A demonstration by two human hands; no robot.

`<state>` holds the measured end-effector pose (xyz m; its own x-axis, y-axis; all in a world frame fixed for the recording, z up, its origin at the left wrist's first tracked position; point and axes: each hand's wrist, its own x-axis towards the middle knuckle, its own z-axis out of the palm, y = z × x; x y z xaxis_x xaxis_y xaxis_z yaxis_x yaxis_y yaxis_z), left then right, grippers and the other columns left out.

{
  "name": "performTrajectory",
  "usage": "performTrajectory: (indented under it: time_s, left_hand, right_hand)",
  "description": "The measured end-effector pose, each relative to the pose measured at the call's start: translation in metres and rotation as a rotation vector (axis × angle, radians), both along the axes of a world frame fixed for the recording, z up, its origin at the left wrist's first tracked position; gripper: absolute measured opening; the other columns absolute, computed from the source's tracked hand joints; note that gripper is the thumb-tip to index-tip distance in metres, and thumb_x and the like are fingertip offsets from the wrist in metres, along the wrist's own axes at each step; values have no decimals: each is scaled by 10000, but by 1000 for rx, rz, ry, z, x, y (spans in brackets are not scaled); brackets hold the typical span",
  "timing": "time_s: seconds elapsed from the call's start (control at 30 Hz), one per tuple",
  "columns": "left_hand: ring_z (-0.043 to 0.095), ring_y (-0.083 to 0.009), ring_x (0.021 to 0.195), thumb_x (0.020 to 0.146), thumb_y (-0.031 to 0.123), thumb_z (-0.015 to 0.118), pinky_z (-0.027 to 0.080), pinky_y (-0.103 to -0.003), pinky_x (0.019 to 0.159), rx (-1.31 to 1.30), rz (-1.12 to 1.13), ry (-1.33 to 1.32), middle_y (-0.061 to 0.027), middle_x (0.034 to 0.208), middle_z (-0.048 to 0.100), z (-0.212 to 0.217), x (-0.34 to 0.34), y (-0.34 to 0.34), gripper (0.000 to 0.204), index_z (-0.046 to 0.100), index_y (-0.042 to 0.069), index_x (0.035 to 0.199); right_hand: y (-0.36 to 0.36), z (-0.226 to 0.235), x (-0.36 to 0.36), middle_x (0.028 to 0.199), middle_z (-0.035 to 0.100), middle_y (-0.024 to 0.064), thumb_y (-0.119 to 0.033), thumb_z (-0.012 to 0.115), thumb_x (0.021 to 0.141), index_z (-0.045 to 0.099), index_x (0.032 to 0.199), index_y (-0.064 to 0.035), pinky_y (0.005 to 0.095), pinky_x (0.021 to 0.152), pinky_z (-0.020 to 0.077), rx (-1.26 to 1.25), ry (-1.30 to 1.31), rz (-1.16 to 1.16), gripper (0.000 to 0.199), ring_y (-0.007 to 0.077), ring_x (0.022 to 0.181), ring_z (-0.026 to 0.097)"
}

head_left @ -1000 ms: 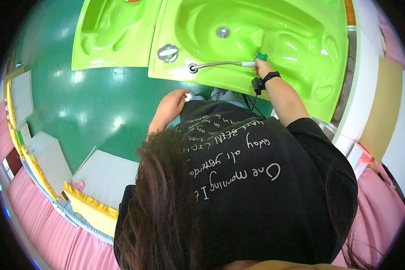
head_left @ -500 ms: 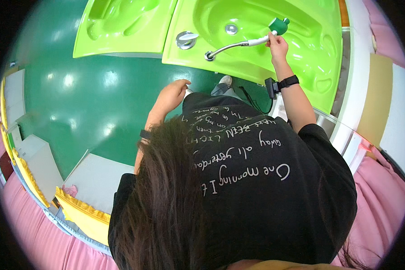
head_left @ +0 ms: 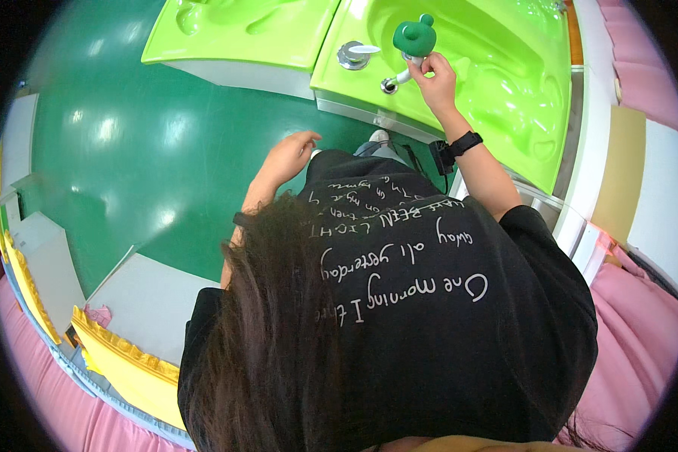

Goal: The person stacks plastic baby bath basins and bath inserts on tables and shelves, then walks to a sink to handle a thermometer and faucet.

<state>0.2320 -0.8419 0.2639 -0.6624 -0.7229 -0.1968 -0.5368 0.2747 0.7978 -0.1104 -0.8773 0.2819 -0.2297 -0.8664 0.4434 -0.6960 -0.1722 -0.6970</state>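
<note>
My right hand (head_left: 436, 81) is closed round the white handle (head_left: 404, 76) of a hand shower. Its green head (head_left: 414, 36), shaped like an animal with round knobs, points up and away from me. The handle's lower end is at or in the round chrome hose socket (head_left: 389, 86) on the rim of the bright green tub (head_left: 339, 96); whether it is fully seated I cannot tell. To the left of the socket is a chrome tap (head_left: 354, 55) with a white lever. My left hand (head_left: 291, 156) hangs over the floor, empty, fingers loosely apart, touching nothing.
A second green tub (head_left: 241, 54) adjoins on the left. Green shiny floor (head_left: 128, 166) lies below. White boxes (head_left: 147, 301) with yellow ruffled cloth (head_left: 128, 361) stand at lower left. Pink fabric (head_left: 633, 331) and a tan panel (head_left: 619, 169) are on the right.
My right hand has drawn the hand shower left and nearer to me, over the socket. The metal hose that stretched across the rim no longer shows. My left hand is nearly unmoved.
</note>
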Motion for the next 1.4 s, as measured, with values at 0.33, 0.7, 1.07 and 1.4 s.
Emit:
performTrajectory:
  time_s: [0.33, 0.7, 1.07, 1.4]
  left_hand:
    - [588, -335, 894, 832, 99, 456, 468, -404, 773, -15, 80, 9, -171, 947, 623, -15, 27, 18, 243, 580, 32, 1030]
    - [591, -333, 881, 838, 104, 438, 469, -407, 770, -6, 114, -19, -166, 948, 623, -14, 34, 31, 250, 577, 32, 1032]
    - [593, -338, 882, 821, 89, 464, 466, -398, 776, -88, 384, -14, -180, 923, 621, -7, 51, 13, 233, 582, 20, 1010]
    - [578, -325, 914, 843, 109, 441, 459, -401, 792, -12, 673, -164, -165, 952, 621, 16, 94, 34, 245, 581, 31, 1029]
  right_hand:
    - [3, -39, 31, 645, 457, 99, -166, 740, 672, 433, 596, -24, 364, 539, 385, 124, 56, -76, 346, 258, 594, 461]
    - [-9, -66, 41, 704, 498, 116, -185, 752, 658, 435, 567, -22, 377, 586, 409, 117, 49, -170, 368, 282, 647, 487]
    - [-6, -80, 10, 708, 544, 102, -194, 733, 689, 520, 719, -24, 330, 609, 442, 242, -82, -91, 275, 207, 648, 528]
    - [-11, -55, 31, 740, 593, 22, -192, 591, 857, 550, 853, -36, 256, 585, 450, 909, -349, 596, 162, 107, 654, 567]
